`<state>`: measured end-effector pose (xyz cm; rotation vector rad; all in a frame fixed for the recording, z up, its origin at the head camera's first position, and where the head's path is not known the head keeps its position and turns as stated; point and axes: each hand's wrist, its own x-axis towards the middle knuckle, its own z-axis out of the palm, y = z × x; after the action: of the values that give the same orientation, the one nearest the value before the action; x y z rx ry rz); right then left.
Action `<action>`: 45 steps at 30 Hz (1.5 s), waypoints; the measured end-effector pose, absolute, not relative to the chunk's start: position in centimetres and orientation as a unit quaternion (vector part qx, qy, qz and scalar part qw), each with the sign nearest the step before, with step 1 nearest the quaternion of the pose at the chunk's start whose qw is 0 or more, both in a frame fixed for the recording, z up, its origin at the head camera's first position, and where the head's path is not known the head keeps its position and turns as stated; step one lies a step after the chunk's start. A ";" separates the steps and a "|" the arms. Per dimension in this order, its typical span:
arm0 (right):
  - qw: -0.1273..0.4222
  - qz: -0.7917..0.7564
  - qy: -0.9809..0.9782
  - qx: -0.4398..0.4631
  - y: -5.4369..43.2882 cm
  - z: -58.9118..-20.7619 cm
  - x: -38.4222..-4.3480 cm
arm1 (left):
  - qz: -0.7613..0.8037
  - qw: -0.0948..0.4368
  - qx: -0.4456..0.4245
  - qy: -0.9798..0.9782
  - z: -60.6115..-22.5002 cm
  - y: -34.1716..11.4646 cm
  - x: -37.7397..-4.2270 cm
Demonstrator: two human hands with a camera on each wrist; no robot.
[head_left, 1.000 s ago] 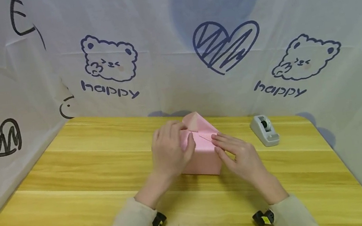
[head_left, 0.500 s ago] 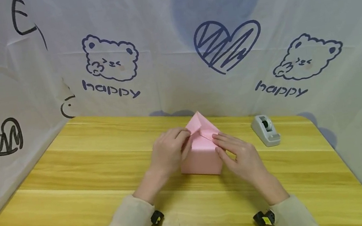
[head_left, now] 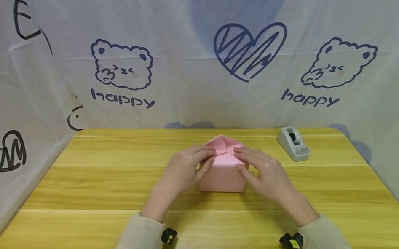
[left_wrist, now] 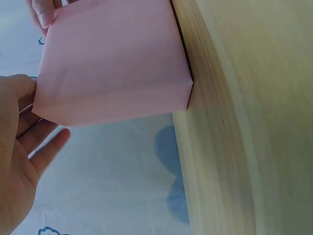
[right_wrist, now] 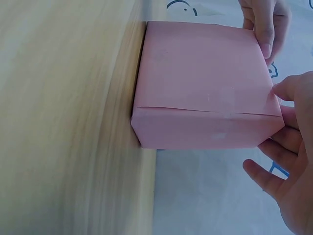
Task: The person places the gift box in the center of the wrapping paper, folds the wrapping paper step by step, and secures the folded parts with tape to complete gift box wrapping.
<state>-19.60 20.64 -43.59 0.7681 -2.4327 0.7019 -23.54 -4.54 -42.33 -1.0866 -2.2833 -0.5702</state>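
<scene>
A box-shaped pink paper package stands on the table between both hands. Its flat near face shows in both wrist views, and a seam runs beside one edge in the right wrist view. At its top far side, folded paper rises into a low peak. My left hand pinches the paper at the top left, thumb at the near edge and fingertips over the fold. My right hand grips the upper right corner, thumb on the edge and other fingers partly hidden behind the package. The far side of the package is hidden.
A grey-white tape dispenser stands at the back right of the wooden table. White cloth with drawn hearts and bear faces hangs behind the table and along its left side.
The tall paper peak at the far side has been folded lower. My left hand has shifted slightly right across the top, its fingers pressing the fold. My right hand has stayed in place.
</scene>
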 end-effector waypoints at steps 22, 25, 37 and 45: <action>0.183 0.175 -0.921 0.296 19.7 -43.9 -20.1 | -0.169 0.188 -0.395 -0.883 -40.5 -5.7 -22.9; 0.178 0.181 -0.921 0.294 19.6 -44.0 -20.1 | -0.178 0.200 -0.384 -0.883 -40.6 -5.9 -23.1; 0.189 0.225 -0.910 0.292 19.5 -43.9 -19.9 | -0.144 0.159 -0.369 -0.904 -41.3 -5.8 -23.5; 0.157 0.156 -0.934 0.280 19.1 -43.7 -19.9 | -0.157 0.171 -0.382 -0.894 -41.2 -5.9 -23.7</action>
<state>-19.87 19.06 -43.73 0.8008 -2.6735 0.4479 -23.65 -5.86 -41.18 -1.0860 -2.5401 -0.4457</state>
